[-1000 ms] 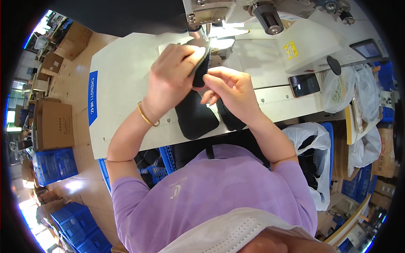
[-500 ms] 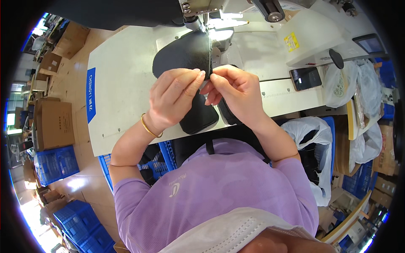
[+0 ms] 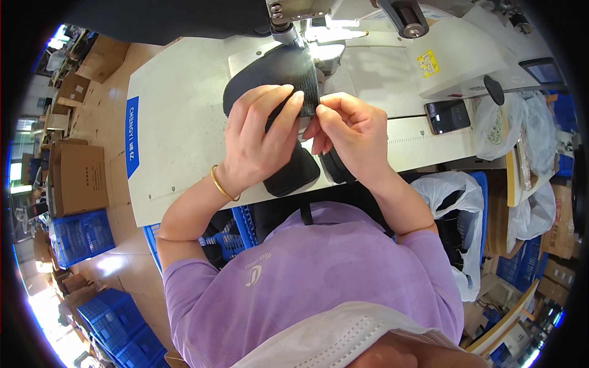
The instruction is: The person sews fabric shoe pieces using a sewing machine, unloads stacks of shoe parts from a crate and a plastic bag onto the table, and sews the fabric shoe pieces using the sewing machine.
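Note:
A black padded fabric piece (image 3: 270,70) lies under the needle area of the sewing machine (image 3: 291,34), its right edge at the lit needle. My left hand (image 3: 261,132) grips its near edge, fingertips on top and the thumb side hidden. At the near right corner, my right hand (image 3: 353,126) pinches the edge between thumb and forefinger, the other fingers curled below. Nearer to me, another black padded piece (image 3: 294,172) rests at the table's front edge, partly under my left hand. Beside it is a black ribbed piece (image 3: 336,168), partly covered by my right hand.
On the white sewing table (image 3: 178,122), a phone (image 3: 447,116) lies at the right. Clear plastic bags (image 3: 497,129) hang past it. A blue crate with a white bag (image 3: 454,196) stands below the table's right side. Blue crates (image 3: 83,239) and cardboard boxes (image 3: 78,178) line the floor at left.
The fabric piece's near right corner has shifted slightly right, and more of its ribbed surface shows. My left fingers have spread onto it; my right hand has moved slightly right, still pinching.

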{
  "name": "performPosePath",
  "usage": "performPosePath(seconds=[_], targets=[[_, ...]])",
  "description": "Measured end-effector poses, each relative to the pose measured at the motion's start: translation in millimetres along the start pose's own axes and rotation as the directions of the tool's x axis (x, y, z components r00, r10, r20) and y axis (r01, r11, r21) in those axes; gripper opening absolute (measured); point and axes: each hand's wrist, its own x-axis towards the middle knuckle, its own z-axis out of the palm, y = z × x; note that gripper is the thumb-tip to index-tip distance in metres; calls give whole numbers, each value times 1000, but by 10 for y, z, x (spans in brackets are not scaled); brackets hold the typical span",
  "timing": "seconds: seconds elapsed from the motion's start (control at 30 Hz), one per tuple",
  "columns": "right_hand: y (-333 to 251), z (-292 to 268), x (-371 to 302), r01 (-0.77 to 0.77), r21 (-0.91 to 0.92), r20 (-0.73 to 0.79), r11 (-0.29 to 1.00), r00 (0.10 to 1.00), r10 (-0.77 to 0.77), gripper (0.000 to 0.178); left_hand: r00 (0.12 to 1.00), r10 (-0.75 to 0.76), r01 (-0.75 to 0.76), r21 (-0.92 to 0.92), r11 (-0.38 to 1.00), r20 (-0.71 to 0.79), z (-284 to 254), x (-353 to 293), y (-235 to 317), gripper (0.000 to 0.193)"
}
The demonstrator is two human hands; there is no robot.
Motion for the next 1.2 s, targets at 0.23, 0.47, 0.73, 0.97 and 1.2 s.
performPosePath(seconds=[0.23, 0.47, 0.73, 0.97, 1.2], targets=[[21, -41, 184, 17, 92, 18, 996, 1000, -18, 20, 993, 98, -96, 40, 995, -64, 94, 79, -87, 33], [45, -29, 378, 51, 77, 15, 996, 998, -53, 20, 987, 153, -148, 97, 984, -42, 156, 111, -266, 39], [67, -23, 343, 25, 81, -17, 996, 1000, -23, 20, 983, 183, -181, 81, 980, -29, 232, 198, -466, 35], [89, -47, 289, 39, 75, 35, 996, 999, -42, 18, 985, 171, -167, 98, 981, -39, 275, 227, -525, 33], [137, -32, 274, 0, 47, 63, 999, 998, -3, 19, 984, 174, -169, 124, 978, -33, 277, 262, -499, 32]])
